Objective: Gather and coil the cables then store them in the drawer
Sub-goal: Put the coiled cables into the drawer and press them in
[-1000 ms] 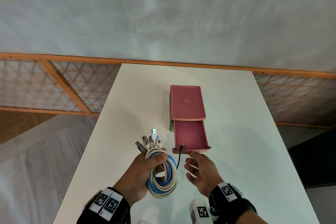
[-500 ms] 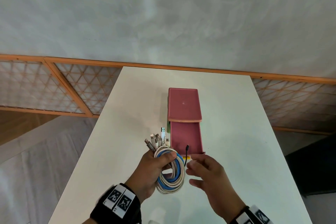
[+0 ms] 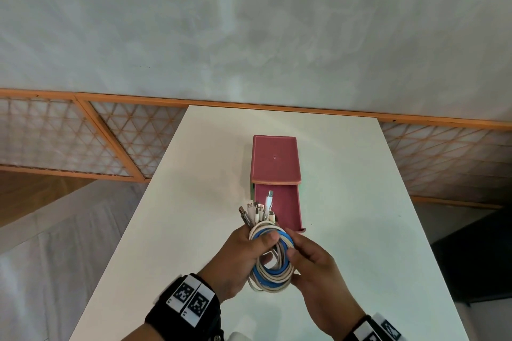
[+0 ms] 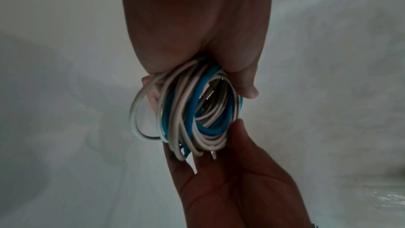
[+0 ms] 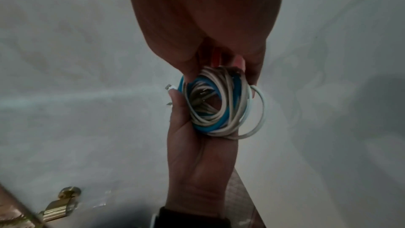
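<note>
- The left hand (image 3: 243, 257) grips the coiled cables (image 3: 273, 260): its thumb lies across the top of the loops and its fingers curl round them from beneath.
- The right hand (image 3: 315, 271) meets the same bundle from the other side, with its thumb and fingers closed on the near-right edge of the coil; in the left wrist view its fingers (image 4: 197, 159) cup the loops from below.
- The bundle is made of white and blue cables wound together into one round coil, held above the bench (image 3: 360, 230), not resting on it.
- The plug ends (image 3: 257, 210) stick out of the coil in a loose cluster and point toward the drawer (image 3: 279, 207).
- The drawer, pink, stands pulled out of its small pink cabinet (image 3: 274, 159) just beyond the hands; the plug tips overlap its near edge in the head view, and whether they touch it cannot be told.
- Gathering and coiling look done, since no loose cable lies on the bench.
- What is left, I judge, is to lower the coil into the open drawer, tuck the plugs in, and perhaps push the drawer shut.
</note>
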Motion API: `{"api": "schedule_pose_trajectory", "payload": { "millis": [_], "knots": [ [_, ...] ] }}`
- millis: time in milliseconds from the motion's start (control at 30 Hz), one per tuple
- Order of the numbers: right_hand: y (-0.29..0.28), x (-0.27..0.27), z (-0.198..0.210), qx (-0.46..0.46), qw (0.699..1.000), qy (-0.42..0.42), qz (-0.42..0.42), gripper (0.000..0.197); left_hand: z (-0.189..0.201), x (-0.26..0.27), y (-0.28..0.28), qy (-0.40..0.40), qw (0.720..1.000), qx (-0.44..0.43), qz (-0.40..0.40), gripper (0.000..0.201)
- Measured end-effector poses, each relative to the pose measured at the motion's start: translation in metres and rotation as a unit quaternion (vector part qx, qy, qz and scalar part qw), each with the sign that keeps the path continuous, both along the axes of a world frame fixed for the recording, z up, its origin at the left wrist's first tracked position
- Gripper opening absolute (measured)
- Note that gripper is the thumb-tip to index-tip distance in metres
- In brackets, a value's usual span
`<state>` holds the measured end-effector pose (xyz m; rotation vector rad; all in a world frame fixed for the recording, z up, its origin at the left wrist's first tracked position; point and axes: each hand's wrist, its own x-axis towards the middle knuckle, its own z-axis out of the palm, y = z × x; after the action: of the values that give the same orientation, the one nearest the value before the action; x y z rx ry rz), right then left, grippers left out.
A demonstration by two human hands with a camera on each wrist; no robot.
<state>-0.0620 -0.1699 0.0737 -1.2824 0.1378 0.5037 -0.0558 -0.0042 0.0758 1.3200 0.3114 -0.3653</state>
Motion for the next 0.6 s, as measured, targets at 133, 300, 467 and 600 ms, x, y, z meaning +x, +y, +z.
{"api": "schedule_pose_trajectory", "payload": {
  "millis": [133, 300, 467, 600],
  "knots": [
    [-0.008, 0.0, -0.011, 0.009, 0.998, -0.037, -0.053, 0.031, 0.004, 0.006, -0.009, -0.003, 1.0, 0.002, -0.027, 0.038],
    [-0.011, -0.001, -0.012, 0.027, 0.996, -0.046, -0.074, 0.035, -0.002, 0.009, -0.015, 0.008, 0.999, -0.032, -0.01, 0.04],
    [-0.005, 0.008, -0.013, 0.009, 0.997, -0.038, -0.073, 0.037, -0.006, 0.015, -0.023, -0.015, 0.998, -0.013, 0.057, 0.028],
    [0.004, 0.021, -0.007, -0.017, 0.997, -0.042, -0.058, 0.042, -0.014, 0.028, -0.025, -0.011, 0.993, 0.02, 0.12, 0.023]
  ]
}}
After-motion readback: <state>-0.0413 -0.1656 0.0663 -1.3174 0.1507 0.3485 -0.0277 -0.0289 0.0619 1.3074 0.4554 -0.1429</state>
